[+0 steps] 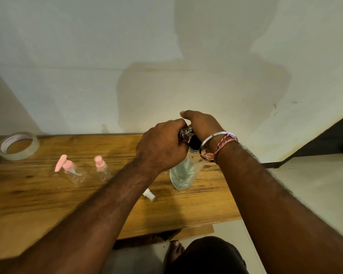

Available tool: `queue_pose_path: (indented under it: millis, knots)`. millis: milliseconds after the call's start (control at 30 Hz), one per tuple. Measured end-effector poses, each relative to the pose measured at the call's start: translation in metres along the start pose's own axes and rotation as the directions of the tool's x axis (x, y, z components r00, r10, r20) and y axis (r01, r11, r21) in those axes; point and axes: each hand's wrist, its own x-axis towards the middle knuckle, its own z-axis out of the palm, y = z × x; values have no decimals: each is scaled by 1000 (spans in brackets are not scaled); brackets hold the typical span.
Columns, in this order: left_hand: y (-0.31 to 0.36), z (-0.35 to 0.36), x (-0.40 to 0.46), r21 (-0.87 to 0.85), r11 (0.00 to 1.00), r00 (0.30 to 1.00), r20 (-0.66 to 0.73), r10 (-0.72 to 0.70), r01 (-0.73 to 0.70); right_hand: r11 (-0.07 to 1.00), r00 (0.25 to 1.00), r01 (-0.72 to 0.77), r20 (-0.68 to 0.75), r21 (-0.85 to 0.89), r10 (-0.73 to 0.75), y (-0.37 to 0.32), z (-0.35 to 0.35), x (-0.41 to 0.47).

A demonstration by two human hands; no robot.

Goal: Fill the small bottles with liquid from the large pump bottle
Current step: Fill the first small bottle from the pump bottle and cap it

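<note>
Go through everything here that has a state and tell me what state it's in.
Large pump bottle: upright, partly full.
Small clear bottle: uncapped, held at the pump.
Left hand: grips small clear bottle.
Right hand: on pump top.
White cap: off, lying down.
Two pink-topped bottles: capped, empty.

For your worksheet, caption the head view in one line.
Left hand holds small bottle at large pump bottle; right hand on pump.
</note>
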Motion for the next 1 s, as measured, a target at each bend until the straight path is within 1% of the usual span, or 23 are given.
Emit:
queue_pose_path:
  millis: [33,100,167,233,300,367,467,567,633,767,800,833,900,933,967,1000]
  knots:
    - [0,0,0,-2,1000,1000,1,-1,1,1000,1000,-13,-4,12,13,-1,0,-1]
    - [0,0,1,-16,1000,1000,-4,-5,5,985,995,-98,-11,143,101,-2,1,-3]
    - [0,0,2,-34,999,1000,-23,-5,4,940,978,-208,51,271,202,-6,-1,-6]
    - [1,-1,2,-40,999,1000,-30,-8,6,917,958,-284,130,279,257,-12,-7,-9]
    - [1,-1,3,-40,999,1000,-24,-14,13,920,946,-311,171,239,276,-17,-14,-11]
    - [1,0,3,-45,999,1000,-20,-23,22,929,946,-306,178,210,271,-20,-18,-12]
    - [2,1,3,-61,998,999,-22,-32,30,938,956,-280,149,203,253,-21,-13,-13]
    - [2,0,3,-55,998,999,-25,-29,28,934,968,-248,91,256,232,-17,-6,-8]
    - [1,0,3,-53,998,1000,-20,-23,22,940,975,-222,52,261,216,-14,-3,-4]
    - [0,1,2,-47,999,1000,-11,-13,12,939,984,-173,13,297,178,-6,1,-1]
    - [-1,1,2,-40,999,1000,-10,-11,11,945,986,-156,-7,287,165,-6,1,-1]
    - [-1,1,2,-33,999,1000,-6,-10,9,960,988,-139,-35,241,152,-7,2,-3]
    - [-2,2,1,-23,1000,1000,6,-11,11,994,992,-101,-65,42,104,-9,2,-4]
    - [-2,2,1,-19,1000,1000,11,-17,17,994,988,-103,-116,-19,101,-9,1,-3]
    - [-3,2,1,-18,1000,1000,16,-23,23,995,984,-76,-165,-60,65,-11,1,-5]
    - [-3,3,1,-19,999,999,18,-26,26,994,980,-79,-187,-81,62,-13,-1,-6]
